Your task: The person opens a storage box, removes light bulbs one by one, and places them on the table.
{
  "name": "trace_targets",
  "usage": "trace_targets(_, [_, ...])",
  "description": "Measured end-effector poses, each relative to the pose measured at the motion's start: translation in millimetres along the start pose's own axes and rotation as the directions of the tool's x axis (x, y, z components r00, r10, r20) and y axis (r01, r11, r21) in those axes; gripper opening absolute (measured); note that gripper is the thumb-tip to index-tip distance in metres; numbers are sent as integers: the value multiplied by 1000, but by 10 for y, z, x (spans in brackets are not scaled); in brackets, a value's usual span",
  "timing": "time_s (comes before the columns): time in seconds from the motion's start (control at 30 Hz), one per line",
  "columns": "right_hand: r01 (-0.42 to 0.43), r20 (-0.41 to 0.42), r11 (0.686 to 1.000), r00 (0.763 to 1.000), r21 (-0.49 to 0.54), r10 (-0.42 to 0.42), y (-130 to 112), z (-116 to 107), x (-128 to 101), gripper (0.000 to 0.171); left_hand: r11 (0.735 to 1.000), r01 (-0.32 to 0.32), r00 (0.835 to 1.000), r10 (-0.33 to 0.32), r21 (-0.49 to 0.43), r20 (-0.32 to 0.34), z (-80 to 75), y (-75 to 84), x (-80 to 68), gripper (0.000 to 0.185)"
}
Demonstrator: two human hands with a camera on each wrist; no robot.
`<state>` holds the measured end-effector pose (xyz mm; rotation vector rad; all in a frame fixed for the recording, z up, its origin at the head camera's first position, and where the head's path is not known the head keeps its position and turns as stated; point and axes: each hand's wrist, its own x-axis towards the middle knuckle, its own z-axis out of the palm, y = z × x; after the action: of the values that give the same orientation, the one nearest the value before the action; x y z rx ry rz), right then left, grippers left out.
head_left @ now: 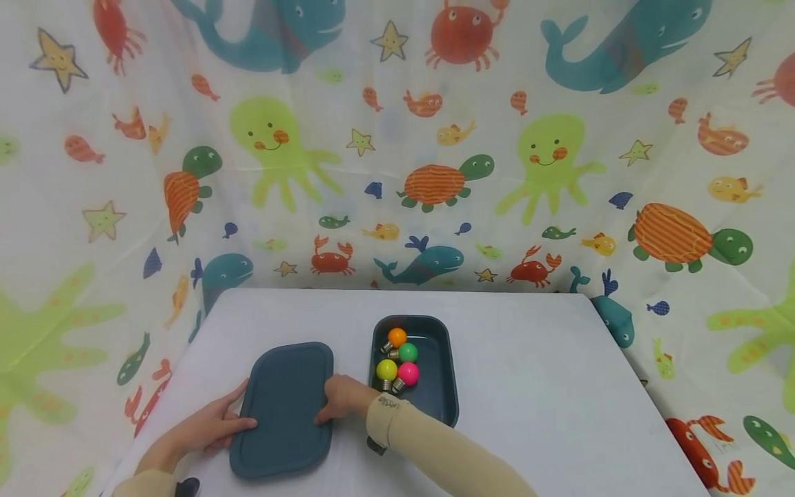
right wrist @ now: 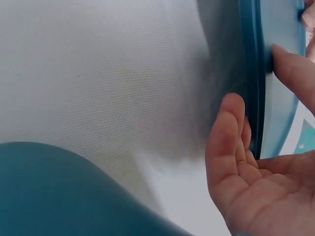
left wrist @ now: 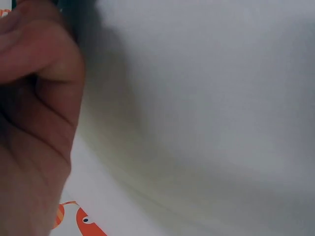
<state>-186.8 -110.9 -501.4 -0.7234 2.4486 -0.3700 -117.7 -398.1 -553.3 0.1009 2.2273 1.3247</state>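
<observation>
One blue lid [head_left: 282,407] is at the lower left of the frame, its long axis running up the picture and leaning slightly right at the top. The left hand [head_left: 208,422] grips its left edge; the right hand [head_left: 346,397] pinches its right edge between thumb and fingers. Just right of it, near centre, sits the open box [head_left: 437,362], similarly upright in the frame, nearer the right hand, with four bulbs [head_left: 408,353] inside.
</observation>
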Motion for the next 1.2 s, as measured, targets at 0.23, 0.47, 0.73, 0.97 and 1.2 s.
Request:
trace_targets(0.23, [-13,1,1000,1000,-3,13,-12,3,-41,33,998,11,1000,-11,56,-12,19,5,23,97])
trace_targets(0.47, [2,-16,1000,1000,-32,-3,-30,-13,-97,31,989,44,998,-37,143,-56,31,61,3,99])
trace_targets(0.73, [66,-84,989,993,-130,-78,-22,-66,-138,25,959,143,971,-89,244,-220,67,184,54,96])
trace_targets(0.97, [87,-159,990,982,-115,-105,50,-235,-207,35,976,105,933,-29,193,-359,123,397,241,88])
trace_targets(1.2, [66,-199,990,976,-125,-90,209,-433,-273,55,975,-60,892,148,214,-426,335,620,463,77])
